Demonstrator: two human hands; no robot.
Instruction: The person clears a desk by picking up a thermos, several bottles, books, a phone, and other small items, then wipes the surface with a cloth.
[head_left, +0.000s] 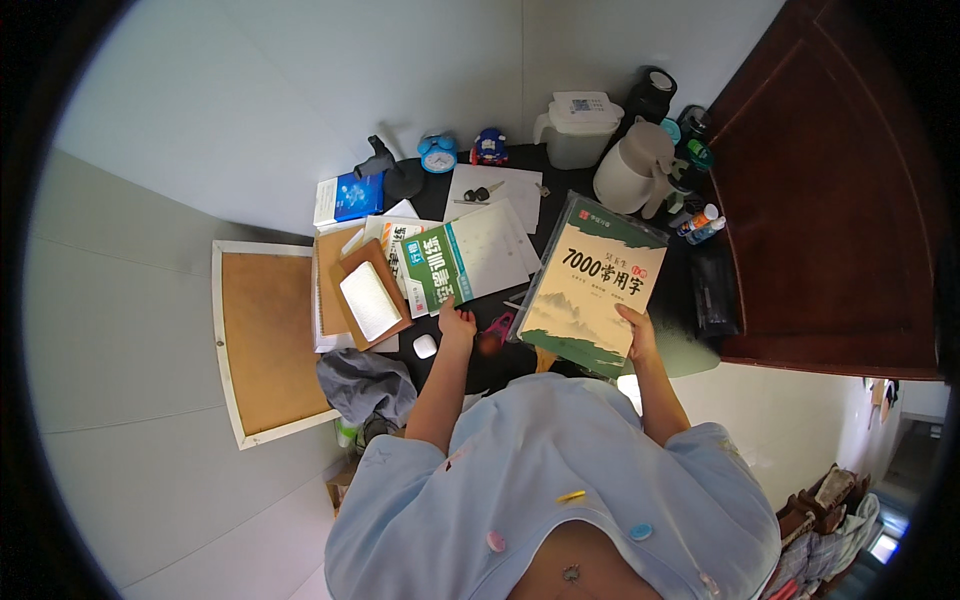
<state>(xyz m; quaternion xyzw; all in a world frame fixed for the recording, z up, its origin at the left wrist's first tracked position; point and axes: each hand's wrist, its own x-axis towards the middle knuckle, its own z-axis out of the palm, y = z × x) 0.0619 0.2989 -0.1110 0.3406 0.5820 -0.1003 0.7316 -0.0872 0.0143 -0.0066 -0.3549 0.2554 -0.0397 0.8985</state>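
My right hand (637, 330) grips the lower right edge of a green and beige copybook (592, 281), which lies on a stack in clear plastic and is tilted. My left hand (457, 324) is at the lower edge of a green and white handwriting workbook (437, 268), its fingers partly hidden; whether they grip it I cannot tell. Behind that workbook are pale sheets (493, 251) and another booklet. A white earphone case (424, 346) lies just left of my left wrist, and pink-handled scissors (496, 330) lie between my hands.
Left on the black desk, a white pad (370, 300) rests on brown notebooks (397, 281). Along the back stand a blue alarm clock (438, 154), a toy figure (490, 145), a lidded plastic jug (580, 129) and a beige thermal jug (634, 166). Keys (480, 193) lie on white paper.
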